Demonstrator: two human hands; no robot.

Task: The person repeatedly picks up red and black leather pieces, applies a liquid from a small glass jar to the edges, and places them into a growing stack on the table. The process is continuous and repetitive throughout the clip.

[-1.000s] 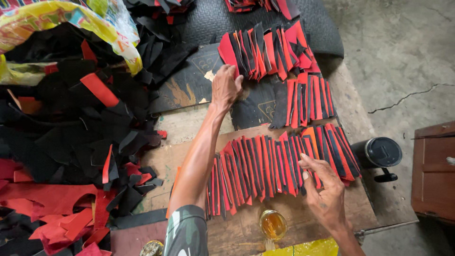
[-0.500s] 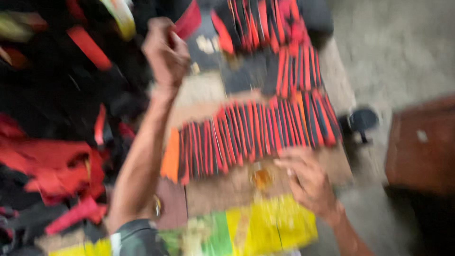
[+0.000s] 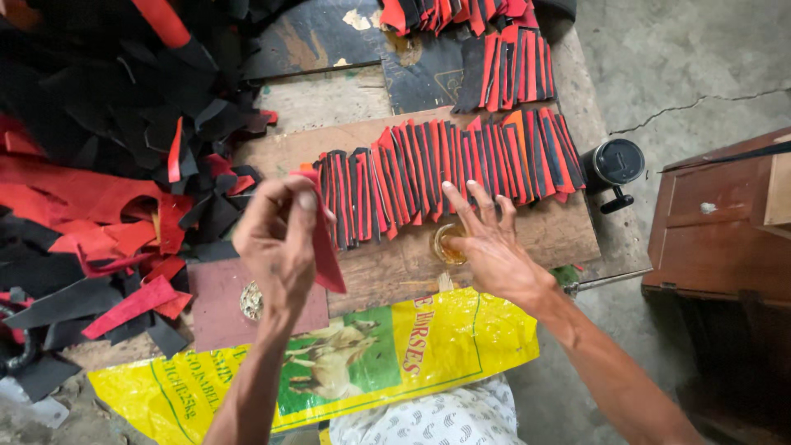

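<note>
Both forearms are bare from the bottom edge of the picture up to the wrists, with no sleeves, watch, bracelet or gloves on them. The left hand [image 3: 280,247] and the right hand [image 3: 490,247] are bare too, lean and sinewy, with short nails and no rings that can be made out. At the bottom edge, between the arms, shows a patch of the person's garment [image 3: 428,416], pale cloth printed with small dark curved marks.

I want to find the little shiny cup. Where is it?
In the head view the small amber glass cup sits on the wooden board, just under the right hand's fingers, below the row of red and black strips.
</note>
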